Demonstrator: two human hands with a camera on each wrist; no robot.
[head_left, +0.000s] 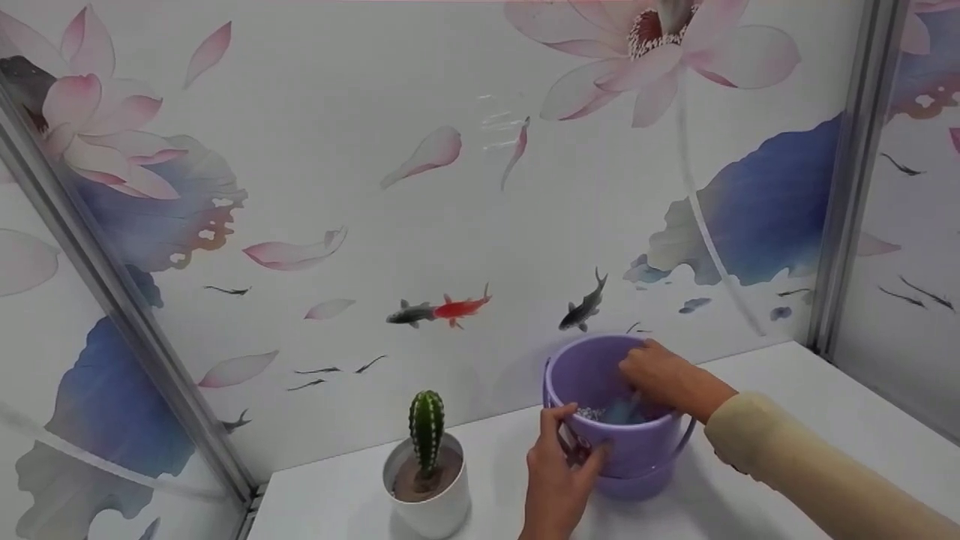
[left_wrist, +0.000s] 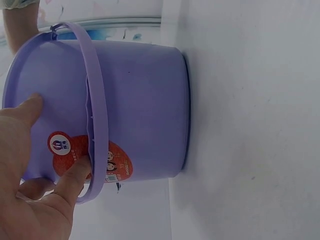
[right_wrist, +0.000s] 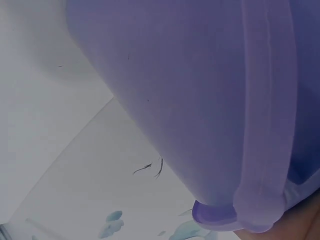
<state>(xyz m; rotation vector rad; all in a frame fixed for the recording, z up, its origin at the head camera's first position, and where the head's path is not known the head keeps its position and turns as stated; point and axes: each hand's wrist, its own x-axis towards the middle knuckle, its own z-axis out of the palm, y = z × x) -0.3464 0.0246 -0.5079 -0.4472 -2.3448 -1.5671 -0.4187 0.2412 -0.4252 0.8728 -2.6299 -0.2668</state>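
Observation:
A purple bucket (head_left: 637, 450) with a swing handle (left_wrist: 100, 120) stands on the white table. My left hand (head_left: 559, 465) holds its near left side, with a finger at the rim and the thumb against the outer wall. In the left wrist view, fingertips of the left hand (left_wrist: 40, 200) lie on the wall by a red label (left_wrist: 120, 162) and the handle. My right hand (head_left: 664, 379) reaches over the far right rim into the bucket, its fingertips hidden. Below it lies something pale blue and blurred (head_left: 621, 409), beside whitish speckled bits (head_left: 590, 413). I cannot tell whether the right hand holds it.
A cactus (head_left: 427, 435) in a white pot (head_left: 431, 517) stands left of the bucket. Behind the table (head_left: 765, 405) rises a white panel (head_left: 360, 90) printed with lotus flowers and fish. Metal posts (head_left: 847, 187) frame the panel at both sides.

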